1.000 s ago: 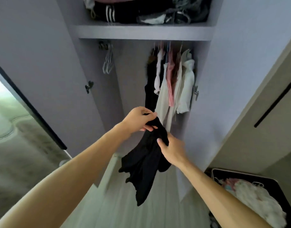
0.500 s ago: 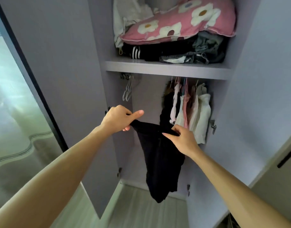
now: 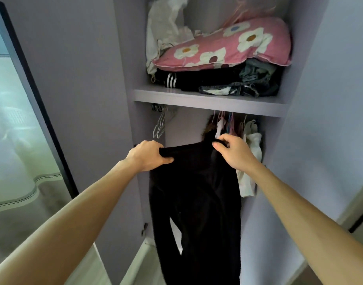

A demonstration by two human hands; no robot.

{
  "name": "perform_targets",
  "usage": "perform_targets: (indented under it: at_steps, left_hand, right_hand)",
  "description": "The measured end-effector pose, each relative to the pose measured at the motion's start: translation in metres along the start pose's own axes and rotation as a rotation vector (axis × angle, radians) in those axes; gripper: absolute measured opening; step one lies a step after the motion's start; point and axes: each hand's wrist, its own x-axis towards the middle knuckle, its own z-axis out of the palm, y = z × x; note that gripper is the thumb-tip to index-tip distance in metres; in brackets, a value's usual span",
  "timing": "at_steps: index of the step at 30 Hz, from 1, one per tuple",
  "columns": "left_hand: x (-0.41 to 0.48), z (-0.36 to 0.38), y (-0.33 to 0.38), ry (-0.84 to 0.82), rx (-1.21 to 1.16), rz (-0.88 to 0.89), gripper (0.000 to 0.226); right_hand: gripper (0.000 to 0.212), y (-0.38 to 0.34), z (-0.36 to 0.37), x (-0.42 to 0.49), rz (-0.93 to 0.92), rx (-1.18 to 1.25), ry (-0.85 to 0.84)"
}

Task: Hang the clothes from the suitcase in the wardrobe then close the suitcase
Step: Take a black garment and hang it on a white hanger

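Black trousers (image 3: 195,192) hang below the wardrobe shelf (image 3: 207,100), waistband pinched by left hand (image 3: 148,157) and right hand (image 3: 232,153), covering hung clothes (image 3: 251,140); empty hangers (image 3: 161,125) beside.

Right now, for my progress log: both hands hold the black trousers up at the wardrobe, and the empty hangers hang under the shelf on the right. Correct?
Not quite. The head view shows the empty hangers under the shelf on the left; hung clothes fill the right. The left hand and right hand do hold the black trousers.
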Motion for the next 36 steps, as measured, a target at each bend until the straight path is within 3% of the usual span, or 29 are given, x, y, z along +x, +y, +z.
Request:
perform_targets:
  at_steps: [2,6,10,13,15,17,19,20,23,26,28,32,34,36]
  left_hand:
    - [0.007,-0.002,-0.005,0.046,-0.092,0.018,0.025]
    - [0.014,-0.009,-0.013,0.075,-0.302,0.027,0.023]
    - [0.021,-0.01,-0.027,0.111,-0.197,0.05,0.012]
    - [0.018,-0.008,-0.036,0.073,-0.102,0.081,0.032]
    - [0.014,-0.008,-0.038,0.027,-0.166,0.018,0.048]
    - [0.014,-0.009,-0.038,-0.003,-0.282,-0.08,0.049]
    - [0.018,-0.007,-0.035,-0.025,-0.423,-0.138,0.049]
    - [0.019,-0.006,-0.03,-0.038,-0.496,-0.16,0.045]
    - [0.016,-0.002,-0.007,-0.074,-0.659,-0.199,0.022]
    - [0.02,-0.004,0.008,-0.055,-0.716,-0.199,0.013]
    - [0.025,-0.004,0.009,0.019,-0.61,-0.193,0.01]
    - [0.021,-0.005,-0.017,0.201,-0.184,-0.255,0.013]
    - [0.022,-0.004,-0.044,0.126,-0.167,-0.31,0.021]
    - [0.02,0.0,-0.064,-0.057,-0.241,-0.281,0.025]
  right_hand:
    - [0.017,0.003,-0.003,0.005,-0.085,-0.225,0.038]
    - [0.024,0.015,-0.011,0.011,-0.147,-0.519,0.024]
    - [0.035,0.026,-0.022,0.019,-0.06,-0.721,-0.023]
    - [0.035,0.024,-0.026,0.022,0.163,-0.637,-0.112]
    - [0.025,0.021,-0.028,0.022,0.365,-0.652,-0.216]
    - [0.023,0.023,-0.028,0.02,0.615,-0.609,-0.359]
    - [0.032,0.03,-0.019,0.019,0.87,-0.3,-0.517]
    - [0.034,0.033,-0.011,0.02,0.93,-0.105,-0.519]
    - [0.018,0.037,0.018,0.026,0.83,0.319,-0.204]
    - [0.037,0.041,0.043,0.031,0.702,0.463,-0.038]
    - [0.051,0.043,0.05,0.029,0.623,0.274,-0.058]
    - [0.04,0.051,0.039,0.021,0.397,-0.321,-0.087]
    - [0.028,0.065,0.022,0.023,0.426,-0.387,-0.076]
    - [0.015,0.074,0.007,0.028,0.545,-0.32,-0.065]
